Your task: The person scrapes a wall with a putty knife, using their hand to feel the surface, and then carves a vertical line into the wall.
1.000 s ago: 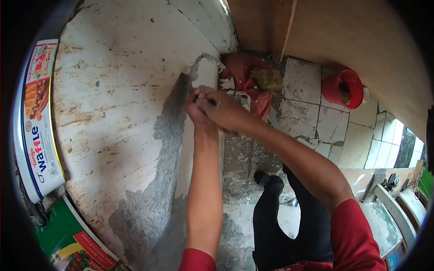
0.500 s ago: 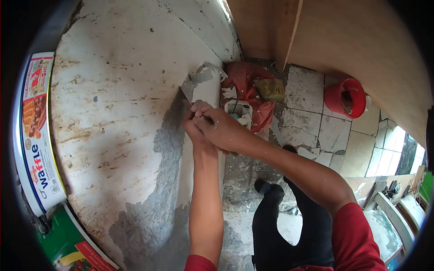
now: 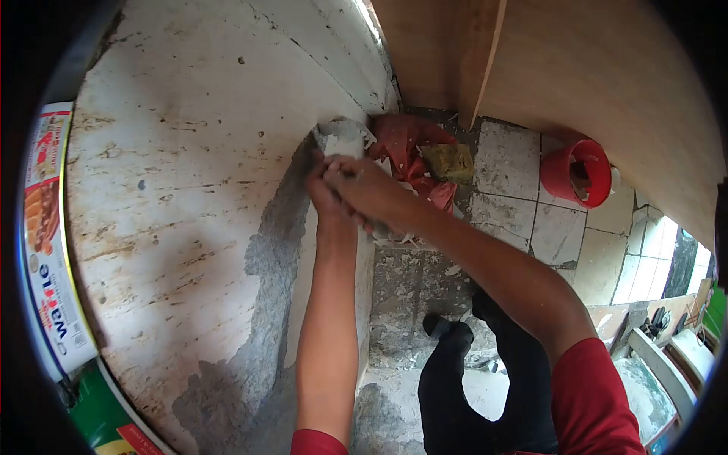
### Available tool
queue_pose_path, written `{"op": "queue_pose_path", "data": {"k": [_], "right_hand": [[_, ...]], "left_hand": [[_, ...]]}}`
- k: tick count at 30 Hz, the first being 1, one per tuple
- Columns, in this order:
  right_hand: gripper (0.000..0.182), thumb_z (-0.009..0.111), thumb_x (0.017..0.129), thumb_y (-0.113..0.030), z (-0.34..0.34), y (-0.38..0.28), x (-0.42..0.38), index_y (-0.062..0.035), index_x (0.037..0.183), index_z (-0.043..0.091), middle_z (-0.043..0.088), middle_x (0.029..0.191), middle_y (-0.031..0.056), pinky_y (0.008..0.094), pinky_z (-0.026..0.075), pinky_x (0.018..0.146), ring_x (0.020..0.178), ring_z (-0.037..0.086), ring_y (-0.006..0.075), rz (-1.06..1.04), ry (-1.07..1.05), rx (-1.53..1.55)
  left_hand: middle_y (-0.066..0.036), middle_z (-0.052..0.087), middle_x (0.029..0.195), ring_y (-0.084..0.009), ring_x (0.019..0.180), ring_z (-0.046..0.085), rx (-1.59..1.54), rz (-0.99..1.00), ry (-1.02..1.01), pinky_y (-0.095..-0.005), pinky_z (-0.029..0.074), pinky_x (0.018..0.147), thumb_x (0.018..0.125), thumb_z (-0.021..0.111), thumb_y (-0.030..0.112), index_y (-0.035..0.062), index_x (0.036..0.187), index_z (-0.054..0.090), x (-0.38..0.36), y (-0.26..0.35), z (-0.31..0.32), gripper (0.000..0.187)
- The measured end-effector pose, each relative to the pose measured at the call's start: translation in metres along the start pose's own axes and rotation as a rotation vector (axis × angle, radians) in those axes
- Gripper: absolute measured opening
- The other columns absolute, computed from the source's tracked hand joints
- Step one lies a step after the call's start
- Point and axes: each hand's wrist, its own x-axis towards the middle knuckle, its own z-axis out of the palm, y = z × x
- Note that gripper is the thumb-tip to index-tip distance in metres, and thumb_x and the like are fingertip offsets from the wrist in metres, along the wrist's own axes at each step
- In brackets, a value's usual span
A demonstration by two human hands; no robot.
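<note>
My left hand (image 3: 326,196) and my right hand (image 3: 368,191) are pressed together beside the wall's edge, fingers closed. They grip what looks like a scraper (image 3: 314,144); its handle is hidden in the fingers, and motion blurs the blade. The blade is at the upper end of a bare grey strip (image 3: 277,227) in the white, stained wall coating (image 3: 174,197). Just above the hands, a loose grey-white patch of coating (image 3: 345,130) curls at the corner. A red plastic bag (image 3: 402,136) lies behind my right hand.
A red bucket (image 3: 557,173) with debris inside stands on the cracked floor tiles (image 3: 504,163). A yellowish packet (image 3: 447,163) rests by the bag. Wooden boards (image 3: 576,68) rise at upper right. A waffle tin (image 3: 49,265) and a green tin (image 3: 106,409) are at the left.
The view has shifted slightly. Both hands stay together at the corner, with the blade now blurred. A white container by the bag has become mostly hidden behind my right hand.
</note>
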Motion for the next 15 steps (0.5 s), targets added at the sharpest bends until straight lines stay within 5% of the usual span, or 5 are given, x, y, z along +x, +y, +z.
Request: {"op": "queue_pose_path", "data": {"k": [1,4,7,9,15], "right_hand": [[0.021,0.051,0.094,-0.024,-0.007,0.000,0.011,-0.0036,0.099,0.055,0.051,0.057,0.0021,0.0254,0.037,0.029,0.035,0.046,0.0096,-0.023,0.016,0.015],[0.017,0.046,0.091,-0.017,-0.028,0.003,0.037,-0.0037,0.093,0.056,0.051,0.053,0.0083,0.0319,0.037,0.033,0.035,0.047,0.0150,0.022,0.046,0.073],[0.020,0.049,0.094,-0.027,-0.047,0.006,0.060,-0.0085,0.099,0.054,0.049,0.061,0.0017,0.0249,0.039,0.032,0.040,0.046,0.0092,0.124,-0.001,0.122],[0.020,0.047,0.095,-0.029,-0.059,0.000,0.082,-0.0100,0.098,0.052,0.049,0.062,0.0016,0.0240,0.038,0.033,0.041,0.046,0.0089,0.219,-0.015,0.133],[0.025,0.046,0.096,-0.032,-0.064,0.020,0.066,-0.0117,0.108,0.053,0.048,0.061,-0.0001,0.0226,0.035,0.032,0.041,0.044,0.0074,0.240,0.002,0.198]], "left_hand": [[-0.003,0.053,0.068,-0.0142,0.052,0.050,0.210,0.063,0.050,-0.0294,0.042,0.043,0.095,0.039,0.026,0.0101,0.076,0.049,0.009,-0.003,0.005,0.026],[-0.003,0.052,0.068,-0.0127,0.049,0.049,0.070,-0.018,-0.067,-0.0271,0.042,0.041,0.094,0.040,0.025,0.0116,0.078,0.051,0.045,-0.016,0.003,0.024],[-0.002,0.052,0.068,-0.0135,0.045,0.047,0.123,0.008,0.068,-0.0260,0.041,0.040,0.091,0.040,0.024,0.0124,0.080,0.053,0.080,-0.032,-0.001,0.021],[-0.005,0.057,0.075,-0.0167,0.061,0.056,0.185,-0.046,0.076,-0.0293,0.048,0.053,0.087,0.038,0.015,0.0093,0.082,0.054,0.100,-0.029,-0.007,0.017],[-0.006,0.060,0.076,-0.0183,0.064,0.058,0.214,-0.110,0.063,-0.0326,0.049,0.054,0.098,0.036,0.036,0.0093,0.083,0.057,0.092,-0.039,-0.016,0.037]]}}
